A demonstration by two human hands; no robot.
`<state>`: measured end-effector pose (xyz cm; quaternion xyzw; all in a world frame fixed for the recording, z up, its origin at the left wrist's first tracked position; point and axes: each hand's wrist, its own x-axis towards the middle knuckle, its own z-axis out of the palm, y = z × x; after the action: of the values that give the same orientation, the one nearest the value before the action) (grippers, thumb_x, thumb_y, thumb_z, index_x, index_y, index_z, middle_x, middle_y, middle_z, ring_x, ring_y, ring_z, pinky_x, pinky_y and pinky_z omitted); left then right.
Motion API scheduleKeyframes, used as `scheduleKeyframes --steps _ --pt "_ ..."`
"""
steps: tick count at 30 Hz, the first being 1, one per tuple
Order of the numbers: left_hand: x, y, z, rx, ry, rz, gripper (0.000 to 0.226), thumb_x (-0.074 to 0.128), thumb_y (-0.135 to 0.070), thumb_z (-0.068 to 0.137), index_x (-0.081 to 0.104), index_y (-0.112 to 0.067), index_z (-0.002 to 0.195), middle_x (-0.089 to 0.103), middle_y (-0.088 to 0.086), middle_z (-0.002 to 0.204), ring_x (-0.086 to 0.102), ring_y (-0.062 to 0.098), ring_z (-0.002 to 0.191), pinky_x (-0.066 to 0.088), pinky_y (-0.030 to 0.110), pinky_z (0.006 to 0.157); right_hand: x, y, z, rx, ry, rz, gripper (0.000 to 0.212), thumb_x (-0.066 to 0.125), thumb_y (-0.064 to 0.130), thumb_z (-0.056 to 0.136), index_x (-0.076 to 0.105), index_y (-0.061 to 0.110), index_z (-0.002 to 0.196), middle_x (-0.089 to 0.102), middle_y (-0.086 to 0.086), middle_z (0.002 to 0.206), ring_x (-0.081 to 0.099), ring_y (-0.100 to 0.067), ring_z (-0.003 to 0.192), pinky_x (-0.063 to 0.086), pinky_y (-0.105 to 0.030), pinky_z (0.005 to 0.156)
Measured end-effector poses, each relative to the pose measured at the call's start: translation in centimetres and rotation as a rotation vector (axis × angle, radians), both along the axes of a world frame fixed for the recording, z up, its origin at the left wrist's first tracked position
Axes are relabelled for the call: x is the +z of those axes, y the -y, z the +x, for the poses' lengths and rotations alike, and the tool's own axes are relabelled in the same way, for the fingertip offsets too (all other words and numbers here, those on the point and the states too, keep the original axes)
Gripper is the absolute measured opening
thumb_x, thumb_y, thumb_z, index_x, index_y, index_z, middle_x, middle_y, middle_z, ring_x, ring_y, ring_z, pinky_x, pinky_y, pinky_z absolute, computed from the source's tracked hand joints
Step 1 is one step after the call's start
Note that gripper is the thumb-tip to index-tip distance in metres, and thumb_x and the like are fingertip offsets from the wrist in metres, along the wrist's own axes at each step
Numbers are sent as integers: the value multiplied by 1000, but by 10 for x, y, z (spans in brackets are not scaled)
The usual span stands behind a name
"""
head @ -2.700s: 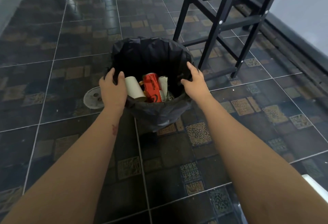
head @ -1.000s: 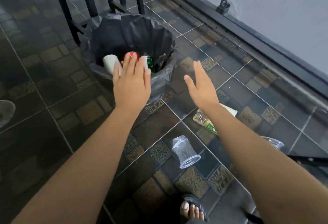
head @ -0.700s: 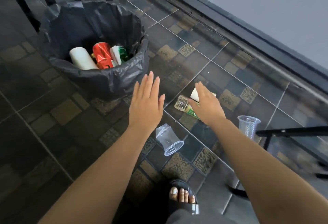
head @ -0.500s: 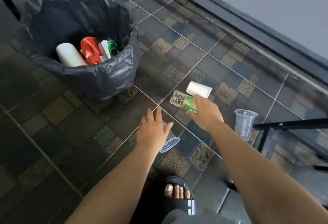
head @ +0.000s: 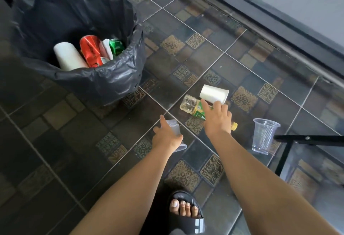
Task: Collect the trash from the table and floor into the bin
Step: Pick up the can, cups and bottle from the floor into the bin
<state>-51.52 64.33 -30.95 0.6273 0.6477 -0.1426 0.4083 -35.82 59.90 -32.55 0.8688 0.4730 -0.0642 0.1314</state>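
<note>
Trash lies scattered on the dark tiled floor [head: 232, 63] right under both hands. A clear cup [head: 175, 132] lies on its side beneath the left hand [head: 166, 138], whose fingers curl over its body, the rim poking out by the wrist; whether the grip has fully closed cannot be told. Just right of it, the right hand [head: 216, 119] covers the middle of a plastic bottle [head: 191, 104] lying flat, its base showing beyond the fingertips and its yellow cap [head: 234, 126] showing at the wrist side. The fingers are spread on the green label, resting on it rather than clenched, and no firm hold shows. A white paper cup [head: 214, 94] lies on its side just past the right fingertips, touching or nearly touching the bottle. Farther right of the right hand, a second clear cup [head: 264, 135] stands upright, beside a black metal frame [head: 309, 139].

The bin [head: 104, 84], lined with a black bag, stands beyond and left of the left hand, well apart from it. Inside are a white cup [head: 68, 56], a red can [head: 91, 50], some white paper [head: 107, 48] and a green can [head: 116, 45]. Near the bottom, between the forearms, is a foot in a black slide sandal [head: 186, 214].
</note>
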Motion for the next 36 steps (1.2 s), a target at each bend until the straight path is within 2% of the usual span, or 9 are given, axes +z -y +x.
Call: scheduleKeyframes --steps 3,7,12,14,20,22,24,28,36 --pt "6 -18 2 37 97 125 85 57 -38 90 4 -21 154 48 17 138 50 33 122 42 39 97 -1 -2 0 2 -31 2 85 68 13 84 17 33 150 48 -11 127 46 -29 117 40 -41 95" --pt "22 -38 5 70 283 278 86 65 -45 86 14 -21 152 57 10 132 48 33 122 45 43 98 6 -2 -2 10 -142 37 75 65 35 87 20 32 147 49 -8 130 45 -30 122 40 -44 96" --pt "58 -60 14 79 454 529 92 65 -40 87 6 -27 156 58 9 127 52 31 121 31 41 108 38 -17 -6 -39 -327 245 81 64 39 85 17 32 151 41 -7 133 42 -31 121 46 -47 89" --pt "79 -68 17 93 540 621 94 66 -38 87 3 -28 157 56 9 130 53 30 121 40 42 104 55 -31 -7 -50 -365 374 83 64 40 84 17 30 152 43 -7 132 45 -32 120 46 -46 88" --pt "148 -102 17 205 787 895 98 68 -36 87 1 -20 157 58 -3 133 58 11 113 43 17 82 116 -89 -17 -139 -452 842 78 65 42 83 28 21 148 52 -10 129 51 -33 117 42 -45 96" --pt "169 -120 8 286 876 975 95 71 -31 86 9 -14 156 55 -8 131 52 -2 108 39 4 81 139 -112 -25 -131 -487 959 72 68 41 82 34 17 141 55 -9 130 54 -32 116 45 -45 95" --pt "186 -140 -8 374 930 1090 90 72 -27 86 17 -8 153 50 -2 136 49 1 115 41 5 90 161 -136 -37 -137 -549 1047 68 68 41 82 37 16 137 57 -8 129 56 -29 114 45 -43 94" --pt "189 -184 -56 472 703 1202 86 69 -33 87 19 -14 155 44 11 136 48 22 124 40 24 96 198 -188 -68 -165 -730 1183 67 65 40 85 37 18 142 58 -2 129 57 -21 114 45 -34 95" --pt "158 -224 -133 305 130 899 86 56 -43 95 1 -25 157 32 16 147 39 34 131 39 45 100 190 -247 -149 78 -904 947 71 67 32 86 33 17 146 57 -7 132 56 -24 117 45 -39 98"
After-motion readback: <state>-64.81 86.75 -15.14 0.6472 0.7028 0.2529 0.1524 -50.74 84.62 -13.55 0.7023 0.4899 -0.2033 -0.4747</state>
